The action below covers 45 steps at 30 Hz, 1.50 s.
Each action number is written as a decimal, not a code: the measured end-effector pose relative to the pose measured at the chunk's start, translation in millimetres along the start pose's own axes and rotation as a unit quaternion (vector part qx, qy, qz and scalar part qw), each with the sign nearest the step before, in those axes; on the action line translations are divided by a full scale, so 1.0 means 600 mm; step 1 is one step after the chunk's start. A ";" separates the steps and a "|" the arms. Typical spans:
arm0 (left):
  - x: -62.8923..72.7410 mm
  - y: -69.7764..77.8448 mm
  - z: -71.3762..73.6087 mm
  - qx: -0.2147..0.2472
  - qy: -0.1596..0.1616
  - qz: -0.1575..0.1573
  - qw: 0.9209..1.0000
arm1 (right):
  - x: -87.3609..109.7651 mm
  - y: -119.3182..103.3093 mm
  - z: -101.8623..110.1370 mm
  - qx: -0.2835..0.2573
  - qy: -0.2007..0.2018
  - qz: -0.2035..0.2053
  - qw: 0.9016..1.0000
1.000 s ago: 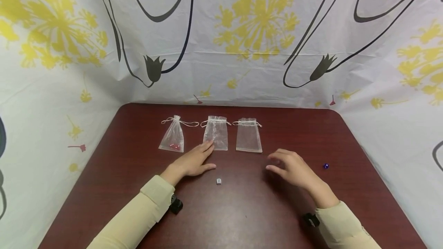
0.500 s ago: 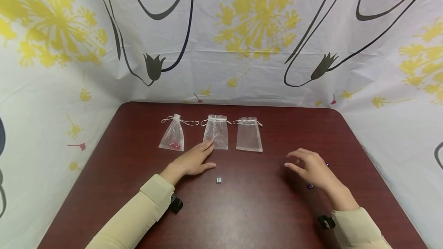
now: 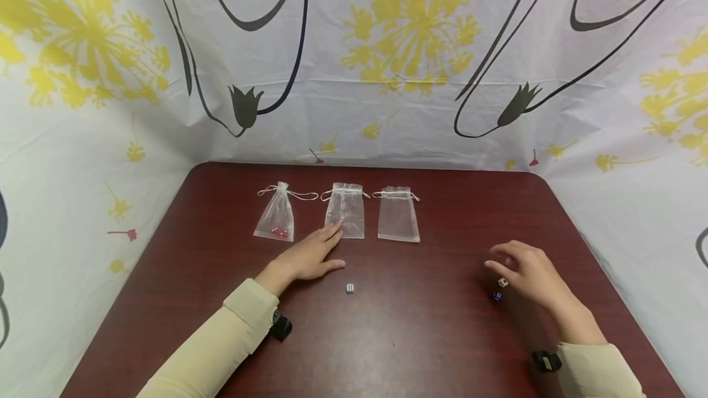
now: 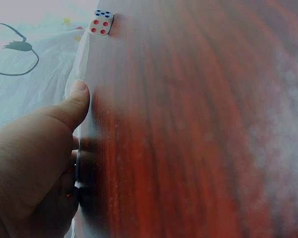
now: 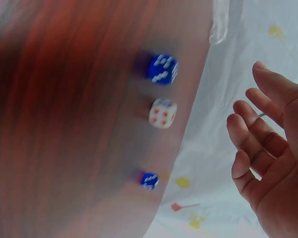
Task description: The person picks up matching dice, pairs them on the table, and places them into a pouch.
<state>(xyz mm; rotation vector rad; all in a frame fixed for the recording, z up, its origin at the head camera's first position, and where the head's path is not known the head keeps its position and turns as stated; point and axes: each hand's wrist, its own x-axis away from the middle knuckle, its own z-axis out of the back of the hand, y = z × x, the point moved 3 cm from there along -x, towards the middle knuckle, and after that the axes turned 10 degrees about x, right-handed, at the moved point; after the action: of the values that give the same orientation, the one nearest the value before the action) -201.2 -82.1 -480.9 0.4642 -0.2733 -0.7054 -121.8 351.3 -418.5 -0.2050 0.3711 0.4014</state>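
My left hand lies on the table, its fingertips on the lower edge of the middle sheer drawstring bag. Near its thumb sits a white die, showing red and blue pips in the left wrist view. Over the right side of the table my right hand hovers, fingers loosely curled and holding nothing. Beside its thumb are another white die and a blue die. A second blue die appears in the right wrist view; in the head view the hand hides it.
To the left lies a cinched sheer bag with red dice inside. A flat sheer bag lies right of the middle one. The dark red table ends at a white patterned cloth behind and at the sides.
My right hand has moved right, away from the bags, uncovering a blue die and a white die and covering the farther blue die. The left hand has stayed in place.
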 end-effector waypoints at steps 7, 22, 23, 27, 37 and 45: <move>0.000 0.000 0.002 -0.002 0.001 0.001 1.000 | 0.018 0.030 -0.008 0.011 -0.013 -0.022 1.000; 0.000 0.001 -0.001 0.000 0.011 -0.012 1.000 | 0.041 0.063 -0.029 -0.004 -0.087 -0.066 0.994; 0.000 0.001 -0.001 -0.001 0.011 -0.012 1.000 | 0.041 0.063 -0.030 -0.006 -0.092 -0.066 0.994; 0.000 0.002 -0.001 0.000 0.010 -0.013 1.000 | 0.043 0.064 -0.031 -0.007 -0.099 -0.071 0.993; 0.000 0.003 0.001 0.003 0.010 -0.012 1.000 | 0.047 0.067 -0.035 -0.023 -0.140 -0.089 0.986; -0.001 0.002 0.000 0.000 0.003 -0.009 1.000 | 0.052 0.067 -0.037 -0.025 -0.159 -0.077 0.984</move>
<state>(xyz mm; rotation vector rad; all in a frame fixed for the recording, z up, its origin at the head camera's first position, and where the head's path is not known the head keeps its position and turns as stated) -201.1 -80.7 -480.6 0.4685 -0.2628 -0.7210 -118.8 392.2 -455.5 -0.2138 0.0296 0.2848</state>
